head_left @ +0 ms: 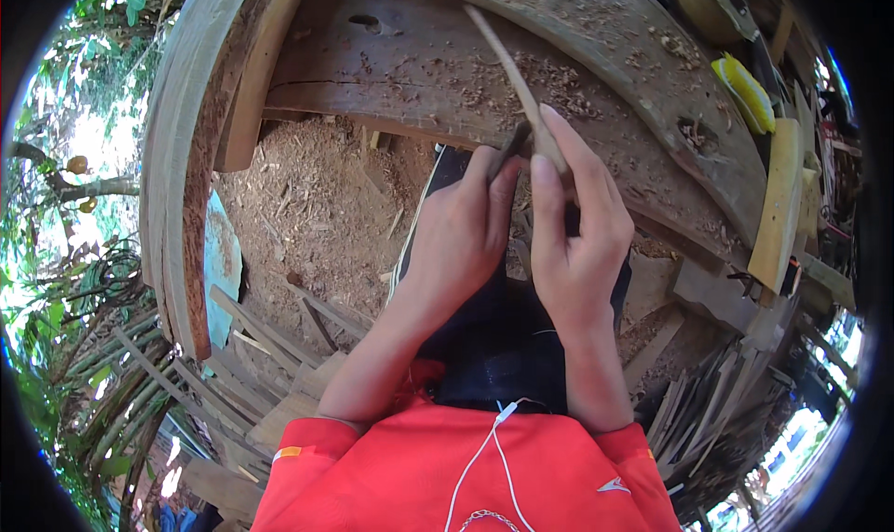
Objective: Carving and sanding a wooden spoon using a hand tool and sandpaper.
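My right hand (582,225) grips a long, slim, light-brown wooden stick (503,52), which slants up over the bench board. Close beside it, my left hand (456,234) is closed on a short dark piece (512,147), perhaps a tool, that meets the stick near my fingers; its far part is hidden. Both hands are raised over my lap, just in front of the wooden bench (400,43), whose surface carries shavings, a crack and worn holes.
Curved planks (182,159) rise at the left, beside a pale sheet (222,266). A yellow object (745,94) and a pale wooden block (775,201) are at the right. Wood offcuts (251,346) lie on both sides below, over dirt ground (317,206); greenery borders the left.
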Demonstrator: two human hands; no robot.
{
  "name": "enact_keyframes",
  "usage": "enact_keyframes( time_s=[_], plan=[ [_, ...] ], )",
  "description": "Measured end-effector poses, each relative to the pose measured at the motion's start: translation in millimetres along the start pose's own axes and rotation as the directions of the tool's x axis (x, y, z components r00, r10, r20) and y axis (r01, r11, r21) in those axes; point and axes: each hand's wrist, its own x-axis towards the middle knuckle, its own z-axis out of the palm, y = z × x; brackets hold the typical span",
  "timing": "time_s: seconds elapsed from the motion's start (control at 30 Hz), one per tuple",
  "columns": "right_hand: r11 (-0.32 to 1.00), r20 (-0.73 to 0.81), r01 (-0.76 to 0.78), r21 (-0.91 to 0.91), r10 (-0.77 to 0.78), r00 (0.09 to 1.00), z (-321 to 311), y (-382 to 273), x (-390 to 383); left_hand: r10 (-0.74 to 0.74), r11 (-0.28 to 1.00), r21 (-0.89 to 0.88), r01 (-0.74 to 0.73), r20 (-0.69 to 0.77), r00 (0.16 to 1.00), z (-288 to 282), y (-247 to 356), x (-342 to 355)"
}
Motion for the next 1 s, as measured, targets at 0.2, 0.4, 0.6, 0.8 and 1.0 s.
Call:
enact_keyframes(
  time_s=[0.2,0.4,0.6,0.8,1.0],
  plan=[
    [0.995,-0.002,-0.03,-0.098,0.03,1.0,0.9,-6.4,4.6,-0.004,1.0,-0.01,0.004,-0.009,1.0,2.4,-1.0,-0.8],
    [0.992,-0.016,0.006,-0.125,-0.008,1.0,0.9,-5.0,10.5,-0.02,0.999,-0.03,0.021,0.011,1.0,2.7,2.4,2.1],
    [0.957,-0.064,0.061,-0.284,-0.083,0.995,5.1,-0.5,6.7,-0.074,0.997,0.002,0.074,0.039,0.997,5.8,9.1,-1.5],
    [0.935,-0.103,0.16,-0.317,-0.201,0.974,6.2,0.1,15.3,-0.095,0.993,-0.078,0.093,-0.017,0.995,11.4,11.0,-1.3],
    [0.879,-0.027,0.197,-0.434,-0.231,0.973,3.1,3.5,9.6,-0.059,0.998,-0.036,0.057,-0.056,0.997,16.2,5.7,-3.9]
  ],
)
